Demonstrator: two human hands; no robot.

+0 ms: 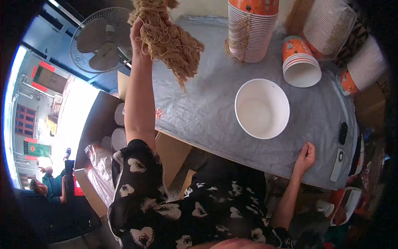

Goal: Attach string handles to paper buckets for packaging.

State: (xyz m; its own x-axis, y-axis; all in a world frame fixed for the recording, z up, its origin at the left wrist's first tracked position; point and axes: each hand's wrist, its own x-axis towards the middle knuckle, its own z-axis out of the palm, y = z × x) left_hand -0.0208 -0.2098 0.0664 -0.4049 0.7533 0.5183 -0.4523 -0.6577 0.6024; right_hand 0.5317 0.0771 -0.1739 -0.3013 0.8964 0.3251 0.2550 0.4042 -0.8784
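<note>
**One bundle of string raised, one white bucket standing alone**

One tangled bundle of tan string hung from the left hand, whose fingers were curled around it, above the far left part of the table. The right hand was near the table's front edge, thumb and fingers pinched together — whether around a thin strand, I could not tell.

Between the two hands, nearer the right, stood one white paper bucket, mouth up. Behind it were nested buckets in stacks: one upright stack, with tan string against its side, and one short stack on its side. To the left stood one fan.
</note>
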